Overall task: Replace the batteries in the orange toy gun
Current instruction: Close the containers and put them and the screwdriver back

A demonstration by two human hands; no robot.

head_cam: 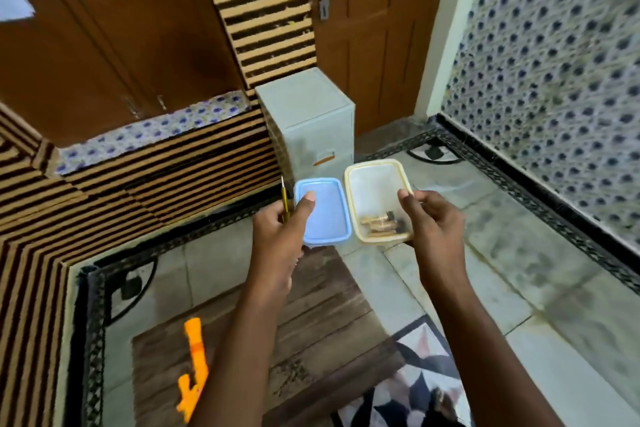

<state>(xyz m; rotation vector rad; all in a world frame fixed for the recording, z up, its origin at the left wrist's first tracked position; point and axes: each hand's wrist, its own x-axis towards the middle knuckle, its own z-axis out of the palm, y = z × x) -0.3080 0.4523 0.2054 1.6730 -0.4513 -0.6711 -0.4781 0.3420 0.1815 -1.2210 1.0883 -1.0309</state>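
Note:
My left hand (pixel 277 236) grips a blue plastic lid (pixel 325 211) by its left edge, thumb on top, and also holds a yellow-handled screwdriver (pixel 286 199) pointing up. My right hand (pixel 433 222) holds a cream plastic box (pixel 374 180) by its right rim, thumb on the edge. Several batteries (pixel 379 224) lie in the near end of the box. The orange toy gun (pixel 194 371) lies on a dark wooden board (pixel 311 333) at lower left, partly behind my left forearm.
A pale plastic drawer unit (pixel 308 114) stands ahead against a striped wall (pixel 156 166). A brown door (pixel 374 28) is behind it and a patterned tile wall (pixel 554 80) runs on the right. A patterned cloth (pixel 415 385) lies at lower right on the tiled floor.

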